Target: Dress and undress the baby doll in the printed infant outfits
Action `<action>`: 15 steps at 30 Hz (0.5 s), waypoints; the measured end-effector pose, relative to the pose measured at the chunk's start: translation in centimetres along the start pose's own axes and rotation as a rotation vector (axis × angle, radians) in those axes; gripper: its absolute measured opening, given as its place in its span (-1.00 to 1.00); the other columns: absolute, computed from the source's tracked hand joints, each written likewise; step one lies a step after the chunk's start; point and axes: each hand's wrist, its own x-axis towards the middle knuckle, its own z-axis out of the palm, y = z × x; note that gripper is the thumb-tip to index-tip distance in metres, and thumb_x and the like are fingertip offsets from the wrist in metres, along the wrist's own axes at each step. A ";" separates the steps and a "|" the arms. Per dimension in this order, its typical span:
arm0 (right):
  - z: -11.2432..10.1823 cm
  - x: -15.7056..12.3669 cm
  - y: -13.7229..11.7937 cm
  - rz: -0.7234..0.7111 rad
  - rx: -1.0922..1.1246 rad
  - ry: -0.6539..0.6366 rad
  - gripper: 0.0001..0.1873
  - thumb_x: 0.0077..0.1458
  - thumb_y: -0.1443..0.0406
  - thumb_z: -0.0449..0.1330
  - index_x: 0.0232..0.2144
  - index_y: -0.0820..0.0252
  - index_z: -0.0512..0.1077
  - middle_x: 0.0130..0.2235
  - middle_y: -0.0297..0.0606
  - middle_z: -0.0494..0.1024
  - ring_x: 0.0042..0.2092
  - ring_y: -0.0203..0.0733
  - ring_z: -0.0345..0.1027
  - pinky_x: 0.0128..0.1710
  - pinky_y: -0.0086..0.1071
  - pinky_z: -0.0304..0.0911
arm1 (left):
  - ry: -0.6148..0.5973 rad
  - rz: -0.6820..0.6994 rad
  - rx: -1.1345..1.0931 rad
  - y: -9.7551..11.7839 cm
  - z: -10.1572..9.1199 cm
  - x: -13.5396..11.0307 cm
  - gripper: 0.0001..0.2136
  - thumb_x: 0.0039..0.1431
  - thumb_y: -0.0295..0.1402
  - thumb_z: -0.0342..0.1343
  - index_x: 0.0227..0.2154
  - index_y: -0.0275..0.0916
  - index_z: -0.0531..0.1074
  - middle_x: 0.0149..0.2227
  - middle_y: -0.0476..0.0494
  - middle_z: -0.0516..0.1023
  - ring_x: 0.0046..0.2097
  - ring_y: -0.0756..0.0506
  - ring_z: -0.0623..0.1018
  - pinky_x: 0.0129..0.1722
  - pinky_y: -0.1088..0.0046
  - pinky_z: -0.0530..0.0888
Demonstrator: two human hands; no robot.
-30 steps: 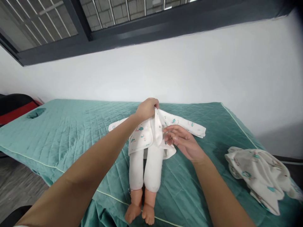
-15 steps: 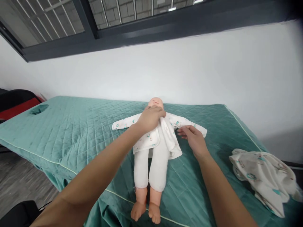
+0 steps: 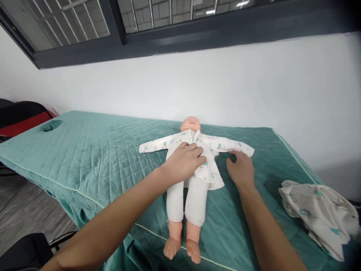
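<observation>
A baby doll (image 3: pixel 191 124) lies face up on a teal quilted table (image 3: pixel 93 150), its arms spread, its bare feet towards me. It wears a white printed jacket (image 3: pixel 213 145) and white trousers (image 3: pixel 186 199). My left hand (image 3: pixel 184 162) lies flat on the doll's chest, fingers stretched over the closed jacket front. My right hand (image 3: pixel 241 169) rests palm down on the cover just below the doll's sleeve on the right, fingers loosely out, holding nothing.
A crumpled white printed garment (image 3: pixel 318 214) lies on the table at the right. The cover has a face hole (image 3: pixel 50 125) at far left. A white wall and a dark window frame (image 3: pixel 180 34) stand behind. A black and red seat (image 3: pixel 22 116) shows at left.
My left hand let go of the jacket flap and moved down to press flat on the chest. The jacket front now lies closed. My right hand moved right and settled on the cover.
</observation>
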 end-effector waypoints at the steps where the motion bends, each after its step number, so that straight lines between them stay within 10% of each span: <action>1: 0.0 0.0 0.2 0.028 -0.041 0.023 -0.60 0.07 0.26 0.09 -0.03 0.19 0.48 0.11 0.03 0.48 0.17 0.19 0.28 0.13 0.04 0.23 | 0.013 -0.046 -0.014 0.4 0.1 -0.4 -0.78 0.31 -0.49 -0.06 -0.16 -0.18 0.47 -0.10 -0.20 0.51 -0.04 -0.19 0.42 -0.13 0.21 0.32; 9: 0.0 0.5 1.7 0.157 -0.086 0.094 -0.66 0.01 0.22 0.12 -0.18 0.22 0.51 0.09 0.09 0.45 0.18 0.25 0.26 0.19 0.10 0.17 | 0.160 -0.335 -0.254 3.0 1.7 -0.9 -0.69 0.41 -0.21 -0.14 0.03 -0.14 0.44 0.22 -0.18 0.41 0.25 -0.17 0.35 0.18 0.14 0.34; 15: 0.2 0.9 2.9 0.127 -0.081 0.082 -0.74 0.05 0.21 0.09 -0.26 0.18 0.50 0.09 0.06 0.45 0.16 0.22 0.32 0.17 0.11 0.21 | 0.095 -0.493 -0.430 -0.4 2.5 1.7 -0.62 0.40 -0.23 -0.12 0.19 -0.09 0.35 0.36 -0.12 0.29 0.39 -0.14 0.23 0.39 0.07 0.18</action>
